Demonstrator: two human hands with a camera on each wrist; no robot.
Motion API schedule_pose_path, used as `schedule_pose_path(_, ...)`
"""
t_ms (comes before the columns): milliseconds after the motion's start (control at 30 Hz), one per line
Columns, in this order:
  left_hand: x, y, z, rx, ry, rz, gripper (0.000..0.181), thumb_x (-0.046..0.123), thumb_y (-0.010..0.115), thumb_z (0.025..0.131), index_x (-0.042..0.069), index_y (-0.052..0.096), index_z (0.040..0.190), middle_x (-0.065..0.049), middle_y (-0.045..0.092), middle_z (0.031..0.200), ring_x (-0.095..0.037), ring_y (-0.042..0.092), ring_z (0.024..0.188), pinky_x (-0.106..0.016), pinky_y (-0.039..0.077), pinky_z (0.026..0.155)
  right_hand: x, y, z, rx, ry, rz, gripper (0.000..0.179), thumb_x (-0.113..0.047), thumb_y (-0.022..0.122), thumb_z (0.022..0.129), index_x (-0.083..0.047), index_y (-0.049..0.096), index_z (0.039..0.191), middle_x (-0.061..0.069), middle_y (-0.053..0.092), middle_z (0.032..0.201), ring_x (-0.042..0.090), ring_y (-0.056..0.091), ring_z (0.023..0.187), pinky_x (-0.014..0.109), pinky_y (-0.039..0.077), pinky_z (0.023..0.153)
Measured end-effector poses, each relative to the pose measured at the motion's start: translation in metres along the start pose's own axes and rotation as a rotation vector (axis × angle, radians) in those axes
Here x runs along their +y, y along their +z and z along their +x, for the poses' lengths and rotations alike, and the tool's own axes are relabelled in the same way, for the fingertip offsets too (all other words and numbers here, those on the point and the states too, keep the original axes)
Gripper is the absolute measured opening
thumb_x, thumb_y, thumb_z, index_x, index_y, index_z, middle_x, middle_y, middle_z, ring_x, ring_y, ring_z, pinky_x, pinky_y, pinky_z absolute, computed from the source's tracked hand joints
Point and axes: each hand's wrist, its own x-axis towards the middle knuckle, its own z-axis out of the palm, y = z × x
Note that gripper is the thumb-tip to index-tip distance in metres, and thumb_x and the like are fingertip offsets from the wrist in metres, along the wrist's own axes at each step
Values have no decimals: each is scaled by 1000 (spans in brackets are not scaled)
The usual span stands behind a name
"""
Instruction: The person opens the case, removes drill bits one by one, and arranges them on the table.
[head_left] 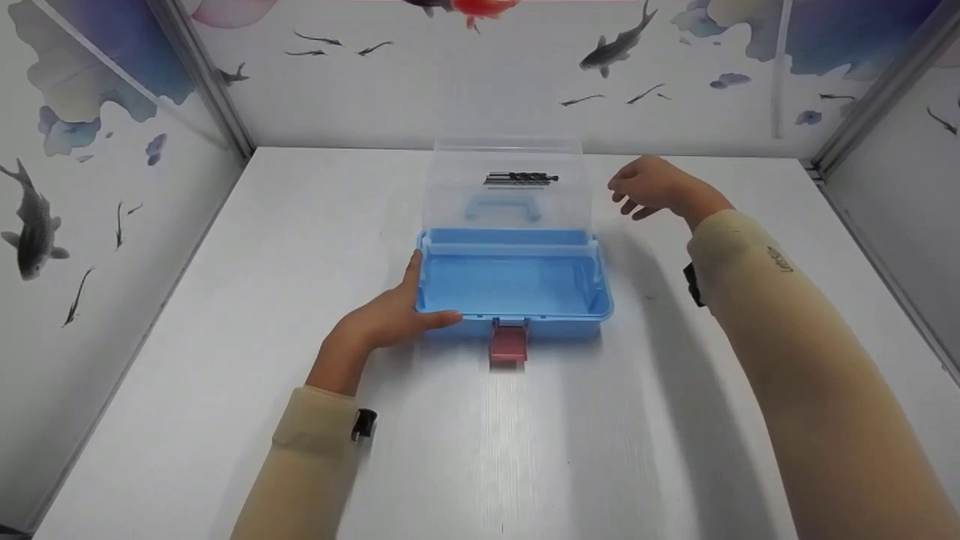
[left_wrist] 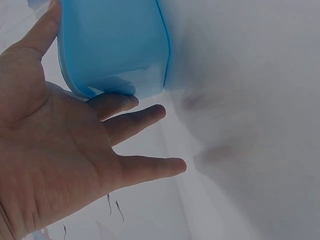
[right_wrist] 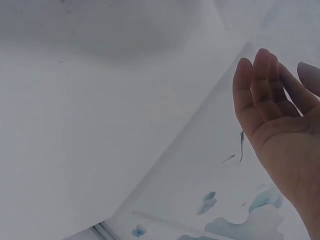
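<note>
In the head view a blue toolbox (head_left: 510,289) stands on the white table with its clear lid (head_left: 457,169) tipped back. Its inside shows as bare blue plastic, and a red latch (head_left: 509,345) hangs down at the front. Several dark drill bits (head_left: 521,178) appear within the lid's outline; whether they lie in it or behind it I cannot tell. My left hand (head_left: 386,311) touches the box's left front corner, thumb along the front rim, the fingers spread and straight in the left wrist view. To the right of the lid, my right hand (head_left: 651,186) hovers with fingers loosely bent, holding nothing.
Beneath everything is a white table (head_left: 225,300). Printed panels with fish enclose it at the back (head_left: 487,90) and both sides, meeting at grey metal corner posts (head_left: 206,75). A blue handle (head_left: 502,208) shows on the lid.
</note>
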Motion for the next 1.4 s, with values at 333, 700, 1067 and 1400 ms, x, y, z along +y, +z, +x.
schedule_pose_path(333, -3, -5, -3, -6, -4, 34, 130, 69, 69, 93, 20, -26, 167, -17, 6, 181, -39, 19, 166, -59, 27, 131, -2, -9, -27, 36, -43, -146, 51, -28, 40, 115, 6, 53, 151, 30, 62, 144, 45, 64, 130, 55, 54, 111)
schedule_pose_path(700, 1, -8, -5, -9, -3, 82, 131, 69, 70, 93, 19, -24, 168, -20, 14, 178, -40, 24, 164, -61, 28, 130, -5, 1, -55, 62, -121, -256, 47, -28, 44, 113, 3, 61, 144, 27, 67, 137, 44, 69, 123, 64, 50, 111)
schedule_pose_path(1067, -2, -6, 8, 7, 53, 63, 128, 75, 63, 94, 20, -26, 167, -21, 16, 178, -40, 24, 165, -60, 27, 131, -33, -9, -71, 97, -152, -288, 49, -31, 50, 112, 0, 58, 149, 26, 65, 140, 43, 70, 122, 60, 53, 109)
schedule_pose_path(1400, 2, 0, 20, 58, 21, 55, 140, 80, 69, 85, 18, -27, 167, -19, 11, 180, -39, 23, 165, -59, 29, 130, -59, -14, -66, 122, -190, -355, 49, -28, 54, 110, 1, 58, 149, 28, 65, 141, 43, 65, 128, 61, 50, 113)
